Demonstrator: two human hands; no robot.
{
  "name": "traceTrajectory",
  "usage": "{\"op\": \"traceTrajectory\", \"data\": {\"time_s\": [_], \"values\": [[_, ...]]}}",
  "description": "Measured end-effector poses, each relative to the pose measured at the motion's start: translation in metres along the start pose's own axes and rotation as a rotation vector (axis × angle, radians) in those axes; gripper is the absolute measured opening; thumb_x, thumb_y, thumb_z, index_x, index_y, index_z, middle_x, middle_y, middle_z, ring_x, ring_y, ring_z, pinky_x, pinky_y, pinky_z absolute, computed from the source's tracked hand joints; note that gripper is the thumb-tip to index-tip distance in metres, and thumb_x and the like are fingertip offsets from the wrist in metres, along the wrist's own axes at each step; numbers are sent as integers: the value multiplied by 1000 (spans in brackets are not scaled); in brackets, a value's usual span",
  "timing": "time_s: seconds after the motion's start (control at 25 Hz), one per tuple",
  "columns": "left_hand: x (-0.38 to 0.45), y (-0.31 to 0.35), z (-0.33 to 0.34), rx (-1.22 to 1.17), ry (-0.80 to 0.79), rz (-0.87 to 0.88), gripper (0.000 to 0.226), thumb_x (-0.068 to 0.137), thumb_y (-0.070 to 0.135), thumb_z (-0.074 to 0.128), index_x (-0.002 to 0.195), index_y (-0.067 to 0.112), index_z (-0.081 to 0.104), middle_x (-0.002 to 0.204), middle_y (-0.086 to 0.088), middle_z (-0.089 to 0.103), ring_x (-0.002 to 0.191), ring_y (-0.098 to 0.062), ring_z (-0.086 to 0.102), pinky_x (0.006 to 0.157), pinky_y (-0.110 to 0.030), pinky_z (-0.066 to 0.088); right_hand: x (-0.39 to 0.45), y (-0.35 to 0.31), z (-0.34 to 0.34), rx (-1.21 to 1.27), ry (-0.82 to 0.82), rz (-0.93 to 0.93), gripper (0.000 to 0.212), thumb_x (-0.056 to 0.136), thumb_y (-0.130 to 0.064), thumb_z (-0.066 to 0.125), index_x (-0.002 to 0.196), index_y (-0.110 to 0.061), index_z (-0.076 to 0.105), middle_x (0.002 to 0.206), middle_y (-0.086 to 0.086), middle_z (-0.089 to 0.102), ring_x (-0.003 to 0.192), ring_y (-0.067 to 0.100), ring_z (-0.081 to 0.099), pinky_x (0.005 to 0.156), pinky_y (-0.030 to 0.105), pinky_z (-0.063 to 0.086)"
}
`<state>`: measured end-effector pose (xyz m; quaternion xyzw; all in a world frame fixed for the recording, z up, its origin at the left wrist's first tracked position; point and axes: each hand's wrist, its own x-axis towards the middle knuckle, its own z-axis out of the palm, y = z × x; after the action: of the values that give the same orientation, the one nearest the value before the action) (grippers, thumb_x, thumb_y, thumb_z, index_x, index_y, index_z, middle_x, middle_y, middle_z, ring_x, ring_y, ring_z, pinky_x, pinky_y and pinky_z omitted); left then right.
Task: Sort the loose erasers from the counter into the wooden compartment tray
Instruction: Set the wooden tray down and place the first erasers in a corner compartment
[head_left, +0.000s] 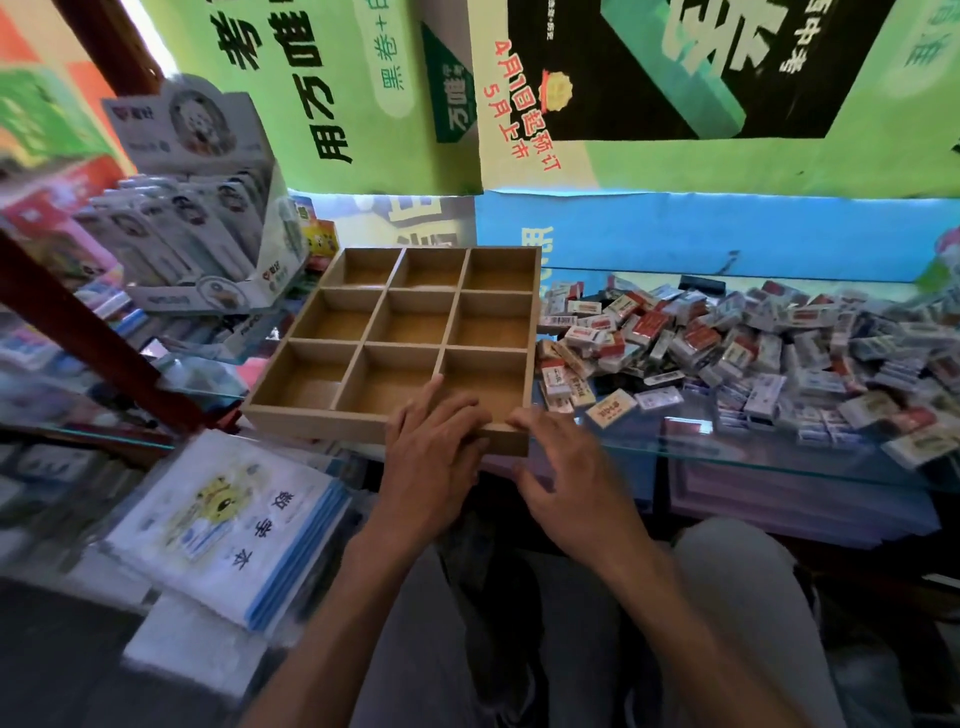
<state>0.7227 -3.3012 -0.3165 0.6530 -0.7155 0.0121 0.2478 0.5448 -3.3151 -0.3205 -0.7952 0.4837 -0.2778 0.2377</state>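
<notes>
Fingers of the left hand (434, 447) and right hand (563, 462) were laid relaxed on the near rim of the empty nine-compartment wooden tray (306, 413) at the glass counter's (779, 452) front edge. Squaring beside the heaped small wrapped erasers (727, 343) was advised before sorting.

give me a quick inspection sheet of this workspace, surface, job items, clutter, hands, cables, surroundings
surface: glass counter, see-through, with shelved goods showing beneath it.
job's things: wooden compartment tray on the counter's left part, nine compartments, all empty; loose erasers heaped to its right, none sorted yet.
clutter: cardboard display box of packaged items left of the tray; plastic-wrapped booklets stacked below the counter edge.
hands: left hand lies over the tray's near rim, fingers reaching into the near-right compartment; right hand has its fingertips on the near-right corner; neither has a grip on an eraser.
cables: nothing seen.
surroundings: green and blue posters behind the counter; red-brown shelf frame at left.
</notes>
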Motion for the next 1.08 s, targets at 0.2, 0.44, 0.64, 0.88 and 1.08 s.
{"op": "traceTrajectory", "data": {"time_s": [0.2, 0.44, 0.64, 0.88, 1.08], "values": [[-6, 9, -1, 20, 17, -4, 34, 89, 39, 45, 109, 24, 68, 125, 2, 65, 137, -30, 40, 102, -33, 23, -16, 20, -26, 146, -51, 15, 68, 92, -26, 62, 149, -42, 28, 146, -13, 44, 132, 7, 41, 107, 32, 39], [-7, 14, -4, 17, 11, -22, 36, 87, 40, 46, 110, 25, 70, 124, 1, 66, 134, -31, 44, 100, -33, 25, -13, 39, -59, 20, 144, 121, 57, 92, -22, 62, 144, -27, 40, 143, -7, 46, 121, 16, 51, 93, 31, 44], [-6, 12, -7, -40, -13, -37, 27, 88, 32, 61, 113, 32, 71, 129, -2, 63, 134, -29, 45, 101, -44, 35, 1, 39, -54, -320, -91, 176, 58, 95, -21, 53, 149, -22, 33, 154, -4, 31, 130, 27, 36, 104, 42, 39], [-12, 7, -7, -10, -37, 1, 44, 80, 9, 71, 121, 25, 66, 145, -13, 48, 134, -33, 43, 104, -45, 36, 15, 38, -55, -382, -101, 168, 41, 92, -22, 63, 132, -14, 55, 126, 5, 43, 111, 27, 49, 87, 38, 46], [0, -13, -29, -171, -95, -12, 47, 86, 27, 68, 131, 22, 57, 148, -5, 41, 137, -23, 36, 110, -41, 34, 16, 36, -57, -401, -117, 176, 40, 92, -23, 64, 131, -16, 57, 132, 3, 47, 116, 26, 49, 90, 35, 41]]}}
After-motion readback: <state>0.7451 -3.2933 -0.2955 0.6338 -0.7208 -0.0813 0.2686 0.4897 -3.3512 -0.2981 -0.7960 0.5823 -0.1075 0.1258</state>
